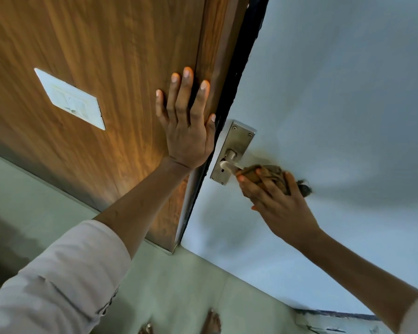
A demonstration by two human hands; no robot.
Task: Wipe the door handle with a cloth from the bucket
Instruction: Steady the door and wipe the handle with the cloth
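With the left hand (187,131) spread flat on the brown wooden panel (82,56), the right hand (275,201) bunches the brown cloth (266,174) around what looks like the silver metal door handle (229,165), so rub along its full length, squeezing firmly.

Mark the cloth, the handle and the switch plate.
cloth (269,175), head view, bunched middle above the right hand's fingers
handle (229,165), head view, bare lever near its pivot
switch plate (69,98), head view, centre of the white face
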